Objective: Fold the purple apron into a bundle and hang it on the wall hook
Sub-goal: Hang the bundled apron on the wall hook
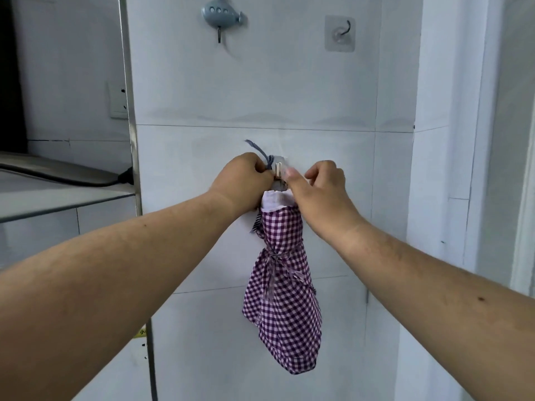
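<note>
Apron bundle (282, 299) long axis 12-to-6, top at hook (278, 170), both hands (246, 180) (321, 189) pinching its strap (262, 154).

apron (285, 302): purple-white gingham | strap (262, 154): blue | submarine hook (222, 13): grey-blue

The metal wall hook (278, 170) is hemmed in by the left hand (244, 180) and right hand (320, 189), with the purple apron (285, 290) bundle hanging directly below. Bare tiled wall (260, 91) lies above it, up to a blue submarine-shaped hook (221, 13) and a clear adhesive hook (340, 33). A metal corner strip (130, 111) and shelf (58, 195) bound the left side.
</note>
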### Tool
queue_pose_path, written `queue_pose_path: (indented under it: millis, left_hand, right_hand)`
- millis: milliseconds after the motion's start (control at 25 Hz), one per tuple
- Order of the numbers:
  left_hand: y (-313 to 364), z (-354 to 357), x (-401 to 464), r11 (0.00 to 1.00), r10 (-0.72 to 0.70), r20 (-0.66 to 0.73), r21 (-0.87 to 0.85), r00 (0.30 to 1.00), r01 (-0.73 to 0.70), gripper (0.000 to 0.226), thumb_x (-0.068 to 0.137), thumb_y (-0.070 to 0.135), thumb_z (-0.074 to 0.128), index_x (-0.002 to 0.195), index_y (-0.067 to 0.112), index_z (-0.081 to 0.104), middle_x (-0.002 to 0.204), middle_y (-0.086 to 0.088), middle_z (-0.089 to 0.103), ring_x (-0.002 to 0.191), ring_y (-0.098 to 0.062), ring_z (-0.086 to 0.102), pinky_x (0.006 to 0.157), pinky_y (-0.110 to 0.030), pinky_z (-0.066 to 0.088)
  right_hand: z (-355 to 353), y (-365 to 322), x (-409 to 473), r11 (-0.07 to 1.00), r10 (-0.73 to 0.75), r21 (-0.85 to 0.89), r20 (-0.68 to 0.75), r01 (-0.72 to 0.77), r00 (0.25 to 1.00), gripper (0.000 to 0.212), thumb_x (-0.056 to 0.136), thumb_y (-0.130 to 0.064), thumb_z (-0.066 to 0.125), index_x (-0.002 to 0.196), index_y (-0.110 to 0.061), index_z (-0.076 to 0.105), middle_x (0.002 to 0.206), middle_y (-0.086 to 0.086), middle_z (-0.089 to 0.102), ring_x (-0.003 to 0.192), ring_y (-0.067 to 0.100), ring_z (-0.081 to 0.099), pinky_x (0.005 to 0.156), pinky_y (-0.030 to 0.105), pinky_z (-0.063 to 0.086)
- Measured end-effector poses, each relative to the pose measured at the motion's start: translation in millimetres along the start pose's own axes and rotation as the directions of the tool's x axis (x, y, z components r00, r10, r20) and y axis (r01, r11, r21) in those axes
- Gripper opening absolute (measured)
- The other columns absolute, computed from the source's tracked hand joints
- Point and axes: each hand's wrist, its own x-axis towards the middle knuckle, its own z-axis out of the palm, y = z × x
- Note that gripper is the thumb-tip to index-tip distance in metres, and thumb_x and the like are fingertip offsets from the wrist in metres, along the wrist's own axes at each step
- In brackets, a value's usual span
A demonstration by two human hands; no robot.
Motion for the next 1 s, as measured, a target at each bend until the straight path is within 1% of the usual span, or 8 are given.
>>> queue_pose_path:
  millis: [120, 200, 360, 480, 600, 680, 880, 1000]
  left_hand:
    - [-1, 0, -11, 0.985, -0.114, 0.063, -0.119, 0.991, 0.121, 0.012, 0.093, 0.012, 0.055, 0.081, 0.014, 0.057, 0.073, -0.007, 0.055, 0.065, -0.024, 0.048, 0.049, -0.025, 0.038]
    - [-4, 2, -19, 0.968, -0.153, 0.120, -0.180, 0.981, 0.173, 0.016, 0.093, 0.009, 0.055, 0.077, 0.012, 0.059, 0.074, -0.005, 0.059, 0.066, -0.025, 0.056, 0.048, -0.024, 0.050]
    - [-16, 6, -36, 0.934, -0.197, 0.155, -0.271, 0.968, 0.233, 0.019, 0.098, 0.020, 0.059, 0.095, 0.005, 0.070, 0.082, -0.012, 0.071, 0.066, -0.026, 0.068, 0.057, -0.034, 0.062]
    - [-22, 10, -57, 0.941, -0.189, 0.146, -0.257, 0.971, 0.222, 0.037, 0.100, 0.051, 0.060, 0.110, 0.015, 0.064, 0.101, -0.008, 0.073, 0.084, -0.022, 0.070, 0.068, -0.036, 0.061]
    - [-24, 22, -84, 0.847, -0.255, 0.370, -0.359, 0.893, 0.391, 0.061, 0.093, 0.068, 0.062, 0.129, 0.020, 0.055, 0.117, -0.002, 0.073, 0.102, -0.021, 0.073, 0.085, -0.040, 0.062]
    - [-24, 35, -101, 0.782, -0.237, 0.538, -0.389, 0.809, 0.487, 0.059, 0.094, 0.066, 0.063, 0.134, 0.023, 0.057, 0.118, 0.003, 0.077, 0.104, -0.018, 0.075, 0.087, -0.035, 0.059]
    - [-30, 58, -113, 0.681, -0.312, 0.493, -0.480, 0.812, 0.553, 0.051, 0.104, 0.045, 0.057, 0.145, 0.021, 0.039, 0.120, -0.003, 0.070, 0.101, -0.020, 0.073, 0.075, -0.032, 0.056]
    - [-35, 65, -117, 0.695, -0.327, 0.515, -0.437, 0.793, 0.571, 0.057, 0.103, 0.052, 0.053, 0.147, 0.024, 0.030, 0.123, 0.000, 0.064, 0.106, -0.019, 0.067, 0.081, -0.036, 0.054]
  right_hand:
    - [7, 13, -46, 0.995, -0.046, -0.079, 0.136, 0.057, 0.990, 0.083, 0.075, -0.077, 0.071, 0.130, -0.026, 0.036, 0.123, -0.010, 0.033, 0.107, 0.005, 0.050, 0.088, 0.025, 0.046]
    - [17, 24, -59, 0.990, 0.015, -0.138, 0.214, 0.015, 0.977, 0.095, 0.074, -0.064, 0.082, 0.143, -0.027, 0.028, 0.128, -0.011, 0.029, 0.109, 0.008, 0.050, 0.092, 0.029, 0.049]
    - [19, 38, -50, 0.997, 0.049, 0.052, 0.137, -0.057, 0.989, 0.038, 0.097, -0.031, 0.065, 0.131, -0.024, 0.047, 0.115, -0.002, 0.065, 0.091, 0.012, 0.068, 0.072, 0.030, 0.056]
    - [6, 44, -39, 0.936, 0.132, 0.301, 0.174, -0.181, 0.976, 0.026, 0.103, -0.023, 0.061, 0.129, -0.023, 0.056, 0.109, 0.000, 0.074, 0.093, 0.017, 0.074, 0.073, 0.031, 0.057]
    - [-2, 54, -31, 0.843, 0.192, 0.435, 0.303, -0.315, 0.933, 0.021, 0.106, -0.026, 0.060, 0.126, -0.021, 0.067, 0.107, 0.003, 0.081, 0.098, 0.025, 0.078, 0.089, 0.043, 0.062]
    - [0, 63, -32, 0.815, 0.206, 0.445, 0.374, -0.370, 0.904, 0.021, 0.108, -0.030, 0.059, 0.121, -0.019, 0.071, 0.105, 0.005, 0.082, 0.100, 0.028, 0.079, 0.094, 0.047, 0.062]
    - [18, 86, -51, 0.861, 0.212, 0.333, 0.451, -0.384, 0.867, 0.032, 0.099, -0.054, 0.062, 0.113, -0.026, 0.068, 0.107, -0.003, 0.081, 0.100, 0.018, 0.077, 0.083, 0.036, 0.061]
    - [19, 96, -55, 0.863, 0.171, 0.338, 0.504, -0.375, 0.847, 0.047, 0.088, -0.056, 0.072, 0.121, -0.023, 0.071, 0.108, -0.003, 0.082, 0.104, 0.020, 0.077, 0.094, 0.039, 0.060]
